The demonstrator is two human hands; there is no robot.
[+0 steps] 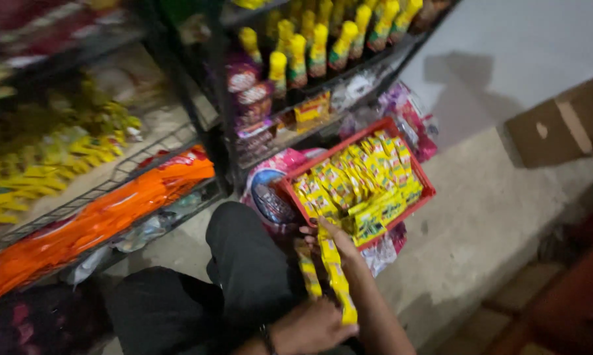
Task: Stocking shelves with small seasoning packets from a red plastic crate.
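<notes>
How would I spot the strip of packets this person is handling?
Start at the red basket on the floor below the shelves. At its near edge, the left hand and right hand stretch a strip of yellow sachets, the only one outside the basket.

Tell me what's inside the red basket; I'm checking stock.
The red basket is filled with yellow sachet strips, overlapping in rows. Its bottom and any lower layers are covered by them.

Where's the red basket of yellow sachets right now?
In the head view the red basket sits on the floor right of centre, below the black shelf rack, just beyond the right hand.
</notes>
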